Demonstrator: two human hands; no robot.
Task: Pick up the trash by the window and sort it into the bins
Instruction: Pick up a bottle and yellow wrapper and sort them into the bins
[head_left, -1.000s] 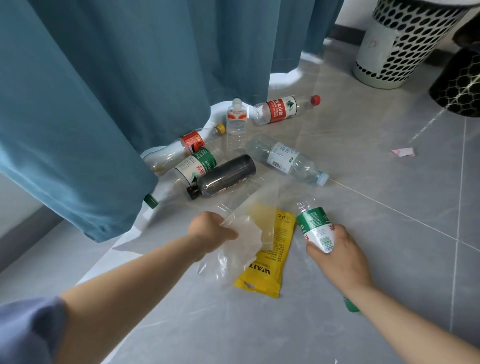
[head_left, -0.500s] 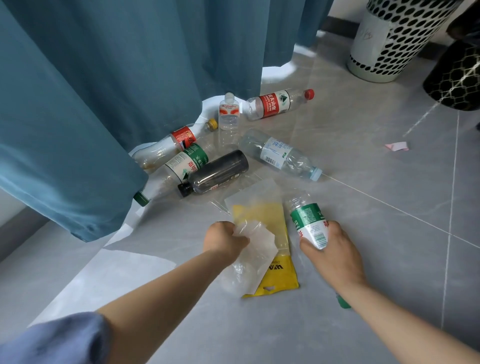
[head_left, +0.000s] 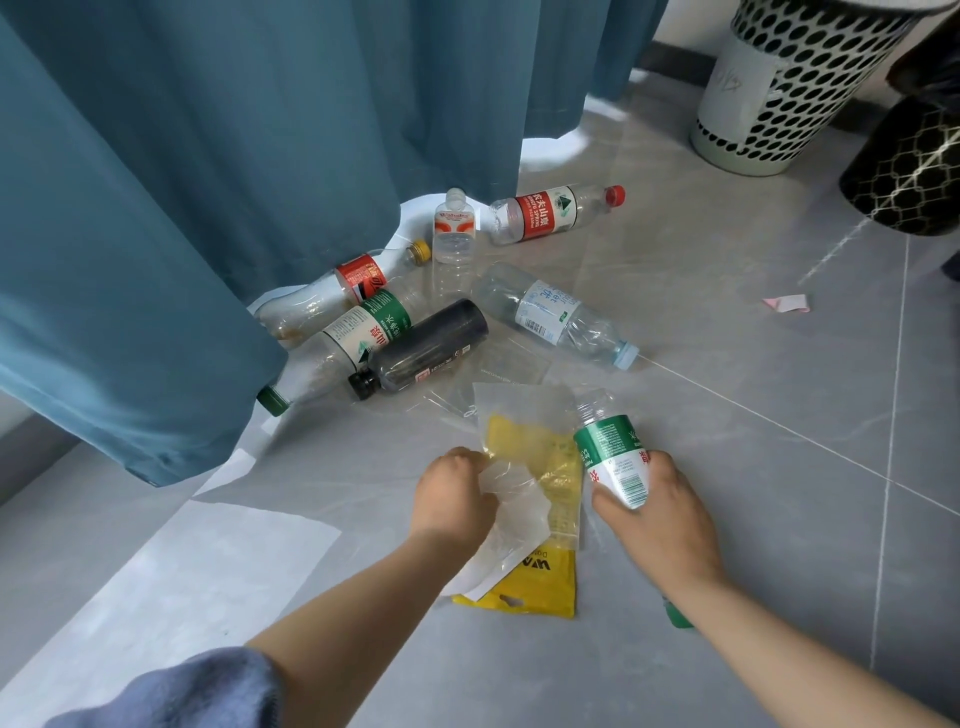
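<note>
Head view. Blue curtain (head_left: 208, 208) fills the upper left of the frame, and its hem overhangs the edge of the trash pile. Risk: a bottle partly under the fold, such as the green-capped bottle (head_left: 322, 364), gets overlooked.

White perforated bin (head_left: 789, 88) and black patterned bin (head_left: 904, 171) stand at upper right, well apart from both hands. Which material each takes cannot be told, so mis-sorting is possible.

Six empty bottles lie loose on the floor (head_left: 779, 467) at centre frame, several touching. The dark bottle (head_left: 421, 348) rests against its neighbour, so lifting one may set others rolling.

Yellow packet (head_left: 535, 587) lies at lower centre, partly under a clear plastic bag (head_left: 519, 514).

Left hand (head_left: 452, 499): fingers curled, pinching the clear bag alone. Judged risk: the thin film slips free, or the packet is left behind.

Right hand (head_left: 660, 525): fingers wrapped round a green-labelled bottle (head_left: 613, 462). With both hands occupied, anything added may loosen a grip.

Pink paper scrap (head_left: 787, 303), right of centre, lies apart from the pile and is easily missed.
</note>
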